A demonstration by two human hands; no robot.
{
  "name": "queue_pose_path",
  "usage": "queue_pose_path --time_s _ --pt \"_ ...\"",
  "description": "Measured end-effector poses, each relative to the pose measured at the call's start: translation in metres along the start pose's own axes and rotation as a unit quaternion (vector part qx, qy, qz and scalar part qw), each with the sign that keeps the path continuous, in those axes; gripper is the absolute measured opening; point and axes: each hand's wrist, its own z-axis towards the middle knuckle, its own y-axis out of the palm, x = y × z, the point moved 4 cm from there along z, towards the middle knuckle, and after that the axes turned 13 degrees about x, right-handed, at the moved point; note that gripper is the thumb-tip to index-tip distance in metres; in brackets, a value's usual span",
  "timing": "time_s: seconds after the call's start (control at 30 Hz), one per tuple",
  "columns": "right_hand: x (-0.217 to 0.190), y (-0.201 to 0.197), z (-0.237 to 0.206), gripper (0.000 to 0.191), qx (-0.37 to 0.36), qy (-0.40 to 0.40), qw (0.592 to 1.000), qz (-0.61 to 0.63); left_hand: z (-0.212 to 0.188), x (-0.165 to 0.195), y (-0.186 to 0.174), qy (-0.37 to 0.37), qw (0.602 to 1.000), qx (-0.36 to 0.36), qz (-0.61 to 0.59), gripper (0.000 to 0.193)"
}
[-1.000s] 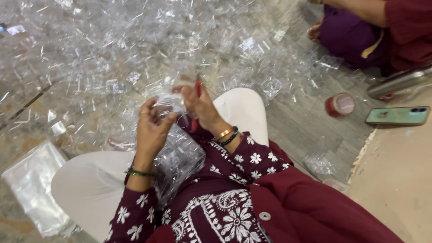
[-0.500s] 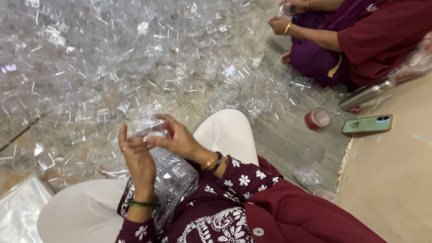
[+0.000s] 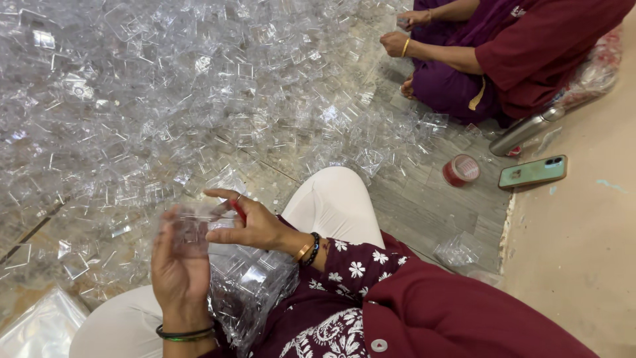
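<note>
My left hand (image 3: pixel 177 265) holds a small clear plastic box (image 3: pixel 192 227) upright in front of me, fingers curled around its left side. My right hand (image 3: pixel 248 222) pinches the same box from the right, with something small and red between its fingers. Under both hands, a clear bag of stacked plastic boxes (image 3: pixel 248 292) rests in my lap between my white-trousered knees (image 3: pixel 334 199). A wide heap of clear plastic boxes (image 3: pixel 165 99) covers the floor ahead of me.
Another person in maroon clothes (image 3: pixel 530 46) sits at the upper right, hands (image 3: pixel 401 33) at the heap's edge. A red tape roll (image 3: pixel 462 170), a green phone (image 3: pixel 533 172) and a steel flask (image 3: pixel 527 130) lie to the right. A plastic bag (image 3: pixel 40 328) lies at the lower left.
The view has tilted up, showing more of the other person. My hands moved down and left in view; the right hand now reaches across to the box held in the left.
</note>
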Motion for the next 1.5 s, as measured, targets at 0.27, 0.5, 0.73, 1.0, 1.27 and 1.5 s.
queue_pose_path --time_s 0.27,0.5,0.73,1.0,1.27,1.5 --pt "0.018 0.009 -0.013 0.080 0.057 0.027 0.985 0.162 -0.021 -0.026 0.007 0.112 0.987 0.030 0.109 0.039" --pt "-0.004 -0.032 0.003 0.085 0.057 0.116 0.985 0.113 -0.040 -0.011 0.028 0.207 0.871 -0.084 0.438 0.104" --pt "-0.032 -0.037 -0.008 0.090 -0.030 0.053 0.979 -0.194 -0.067 0.022 0.053 0.426 0.517 -0.182 0.720 0.100" --pt "-0.063 -0.046 -0.021 0.065 -0.083 0.107 0.990 -0.037 -0.075 0.021 0.042 0.399 0.721 -0.081 0.561 0.085" --pt "-0.054 -0.036 -0.029 0.035 -0.027 0.035 0.999 0.026 -0.079 0.012 0.028 0.358 0.801 -0.044 0.478 0.085" --pt "-0.043 -0.053 -0.022 0.047 0.012 0.002 0.997 -0.080 -0.078 0.000 0.003 0.218 0.926 -0.097 0.293 0.090"
